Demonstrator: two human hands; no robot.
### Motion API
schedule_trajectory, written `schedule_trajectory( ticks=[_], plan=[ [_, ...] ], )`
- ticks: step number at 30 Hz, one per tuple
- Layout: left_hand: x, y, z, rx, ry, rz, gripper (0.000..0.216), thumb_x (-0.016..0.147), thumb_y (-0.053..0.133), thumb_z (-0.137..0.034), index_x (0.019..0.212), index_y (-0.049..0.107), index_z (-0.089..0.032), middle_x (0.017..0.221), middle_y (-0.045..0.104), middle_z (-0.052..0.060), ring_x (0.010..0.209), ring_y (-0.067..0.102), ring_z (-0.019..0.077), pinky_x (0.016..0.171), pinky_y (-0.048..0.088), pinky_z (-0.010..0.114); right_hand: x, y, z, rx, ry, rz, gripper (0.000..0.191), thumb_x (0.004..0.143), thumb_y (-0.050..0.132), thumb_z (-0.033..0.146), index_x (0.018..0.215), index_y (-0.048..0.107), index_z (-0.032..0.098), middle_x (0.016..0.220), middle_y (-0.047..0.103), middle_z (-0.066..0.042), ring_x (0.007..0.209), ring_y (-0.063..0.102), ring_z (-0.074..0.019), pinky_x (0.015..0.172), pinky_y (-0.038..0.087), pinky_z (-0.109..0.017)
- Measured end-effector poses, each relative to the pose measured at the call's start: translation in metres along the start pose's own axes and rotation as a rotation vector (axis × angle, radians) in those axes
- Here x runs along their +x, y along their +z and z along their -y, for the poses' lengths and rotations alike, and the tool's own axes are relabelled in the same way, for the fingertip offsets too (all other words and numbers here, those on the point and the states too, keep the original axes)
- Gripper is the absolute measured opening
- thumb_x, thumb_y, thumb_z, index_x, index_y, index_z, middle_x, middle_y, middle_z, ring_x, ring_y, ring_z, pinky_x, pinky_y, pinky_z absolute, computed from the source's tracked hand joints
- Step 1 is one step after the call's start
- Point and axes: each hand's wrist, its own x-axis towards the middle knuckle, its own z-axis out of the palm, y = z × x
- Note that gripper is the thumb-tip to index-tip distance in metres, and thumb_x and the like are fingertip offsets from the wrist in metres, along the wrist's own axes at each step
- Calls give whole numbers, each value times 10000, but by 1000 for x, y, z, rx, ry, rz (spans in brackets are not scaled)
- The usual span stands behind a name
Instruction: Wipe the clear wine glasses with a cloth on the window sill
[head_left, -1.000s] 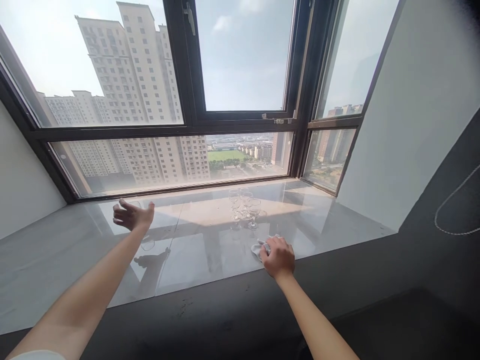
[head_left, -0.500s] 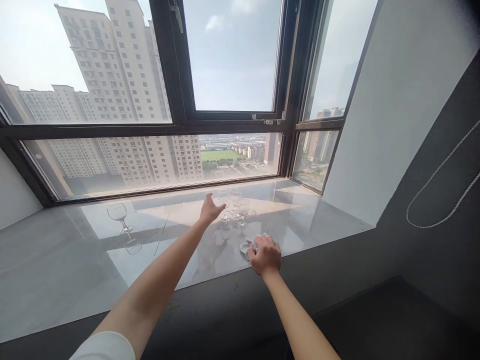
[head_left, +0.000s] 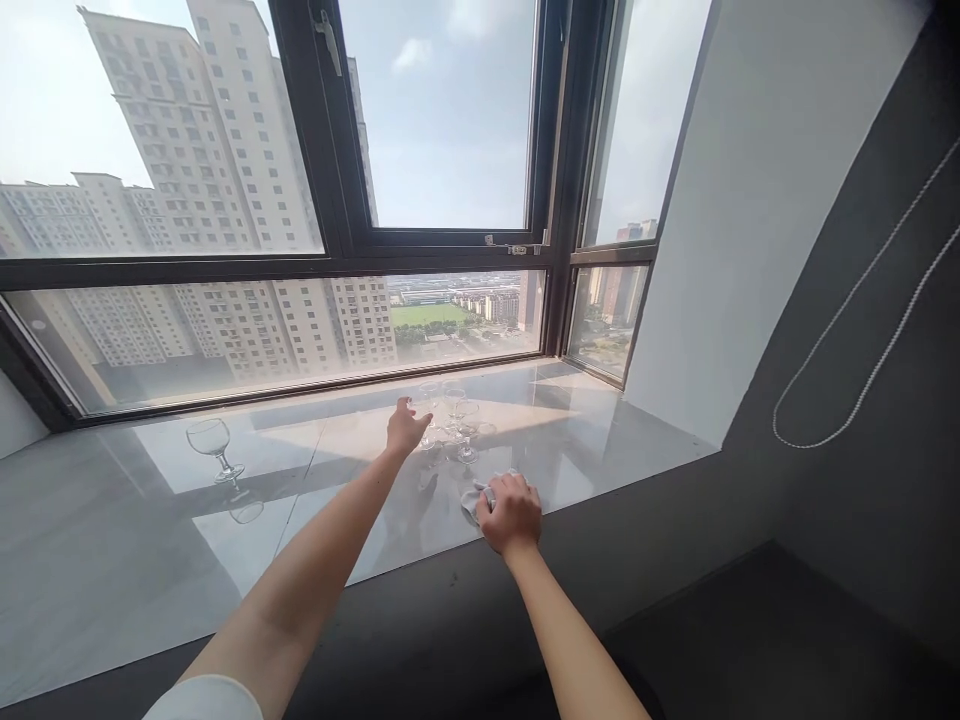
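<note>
A small group of clear stemmed glasses (head_left: 466, 412) stands upright on the glossy windowsill (head_left: 585, 440). At its left side is my left hand (head_left: 407, 430), thumb and fingers spread apart close to the nearest glass; whether they touch it I cannot tell. My right hand (head_left: 512, 510) is closed over a crumpled pale grey cloth (head_left: 472, 502) and rests on the sill near its front edge. Farther left, a single stemmed glass (head_left: 210, 438) stands by itself, its reflection showing on the shiny surface.
Dark-framed windows (head_left: 442, 258) rise behind the sill, with tall buildings outside. A white wall (head_left: 675, 250) bounds the right side. There a looped beaded cord (head_left: 832, 360) hangs in front of a dark wall. The sill drops off at its front edge.
The view has shifted slightly, so everything sits farther left in the picture. My left hand stays beside the grouped glasses, its fingers a little more curled. My right hand still holds the cloth.
</note>
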Motion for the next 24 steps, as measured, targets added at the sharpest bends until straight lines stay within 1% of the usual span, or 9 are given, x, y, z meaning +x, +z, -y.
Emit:
schedule_trajectory(
  ticks=[2,4,7,12,15,17,19,21,24],
  plan=[
    [-5,-17,13,15,-17,-29,651,778,590,-511,1326,356,-250,1201,616,109,964,635,228,739,461,297,1,-2,0,-11,-1,9,149,834,545,321,801,629,203,862,605,-54,892,478,-213,760,282,-311],
    [-12,-40,32,43,-35,-78,640,776,586,-511,1315,364,-245,1184,623,107,990,627,240,758,459,310,1,-4,0,-19,3,24,149,835,537,313,797,632,205,856,607,-52,885,479,-213,753,282,-309],
    [-26,-87,69,113,-102,-194,626,768,589,-502,1295,375,-241,1152,637,104,1020,617,260,801,450,339,0,-4,0,-16,-5,33,153,843,530,307,795,636,206,854,612,-53,890,483,-215,749,281,-309],
    [-49,-173,129,194,-257,-386,634,745,601,-515,1274,381,-245,1160,632,103,1024,618,279,805,458,360,-3,-3,1,-36,-22,-2,149,853,530,295,810,636,200,872,618,-60,908,488,-221,752,277,-311],
    [-51,-213,157,239,-355,-478,654,729,616,-504,1273,375,-232,1174,624,119,1039,614,294,821,465,383,-4,-3,1,-32,-34,9,162,865,517,295,821,638,197,873,625,-60,892,496,-218,744,279,-314],
    [-48,-233,173,265,-391,-524,675,720,625,-497,1281,366,-222,1183,617,133,1056,608,307,839,469,405,-3,-3,0,-28,-43,17,181,878,498,298,830,639,195,872,628,-61,886,502,-216,741,284,-316],
    [-43,-248,188,278,-408,-553,699,709,640,-487,1286,360,-209,1182,616,143,1081,597,323,864,469,424,-3,-3,0,-33,-49,19,188,882,492,299,832,639,194,870,628,-61,891,508,-217,743,289,-317],
    [-37,-259,200,273,-423,-563,721,699,651,-487,1289,354,-197,1172,622,145,1094,590,335,880,471,437,-3,-2,0,-47,-45,15,179,875,500,298,832,640,195,867,626,-60,899,509,-221,746,289,-317],
    [-29,-269,213,257,-440,-561,739,685,664,-490,1284,351,-191,1157,628,137,1082,593,343,889,476,444,-3,-1,0,-62,-44,8,166,866,513,299,828,639,198,866,626,-60,897,509,-223,741,286,-315]
  ],
)
